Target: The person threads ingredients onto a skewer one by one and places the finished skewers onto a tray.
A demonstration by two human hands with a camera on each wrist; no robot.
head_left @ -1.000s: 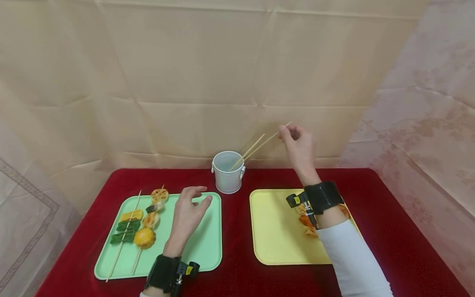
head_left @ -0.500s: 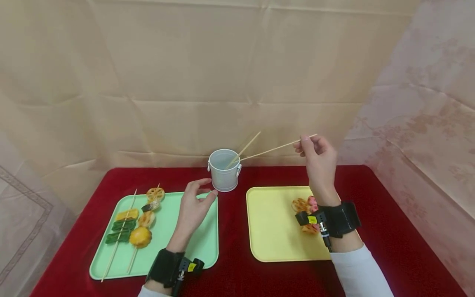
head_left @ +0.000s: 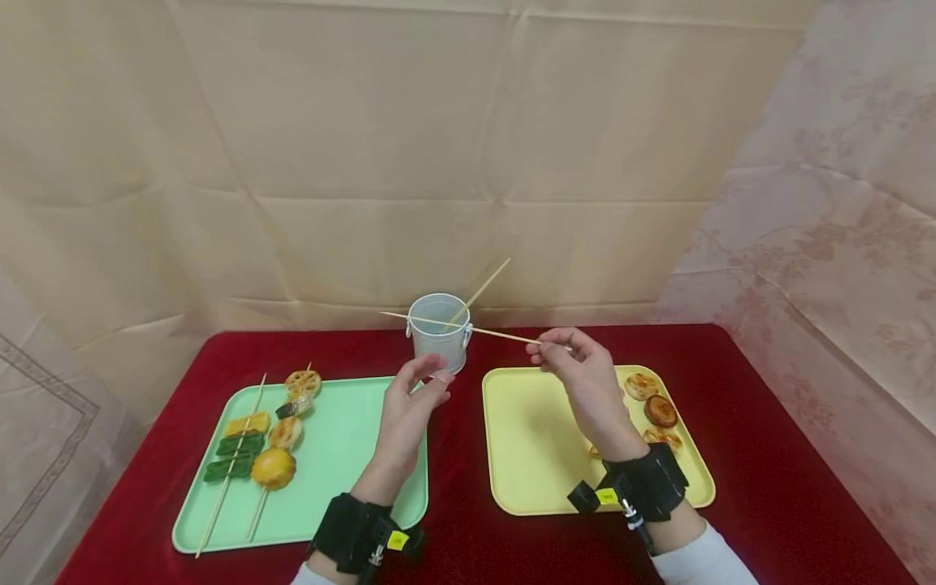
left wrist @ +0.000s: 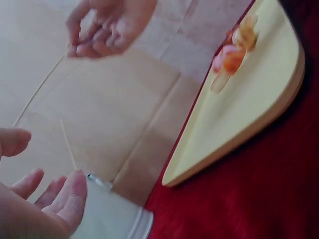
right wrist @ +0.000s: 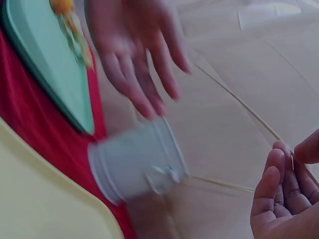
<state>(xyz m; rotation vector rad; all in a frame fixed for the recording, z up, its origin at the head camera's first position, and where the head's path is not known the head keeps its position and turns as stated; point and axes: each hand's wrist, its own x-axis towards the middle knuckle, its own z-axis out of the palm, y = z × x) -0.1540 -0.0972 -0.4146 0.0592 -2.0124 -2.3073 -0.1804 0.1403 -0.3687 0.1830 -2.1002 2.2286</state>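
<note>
My right hand (head_left: 585, 382) pinches one end of a thin wooden skewer (head_left: 504, 335), which points left and overlaps the bucket's top in the head view. Close to the front of the white metal bucket (head_left: 440, 345), my left hand (head_left: 405, 414) has its fingers relaxed and slightly bent, holding nothing. A second skewer (head_left: 491, 280) leans in the bucket, its upper end sticking out to the right. In the right wrist view the held skewer (right wrist: 239, 99) runs between thumb and fingers, its far end near the left hand (right wrist: 134, 50).
At left, a green tray (head_left: 351, 398) carries two loaded skewers, one with green and yellow pieces (head_left: 237, 447), another with a lotus root slice (head_left: 303, 382) and a round yellow piece (head_left: 274, 469). The yellow tray (head_left: 512, 455) at right holds several loose food pieces (head_left: 661, 411).
My right hand has drawn one skewer out of the bucket, first right, then down and back left, swinging it nearly level. My left hand has moved right and slightly up toward the bucket.
</note>
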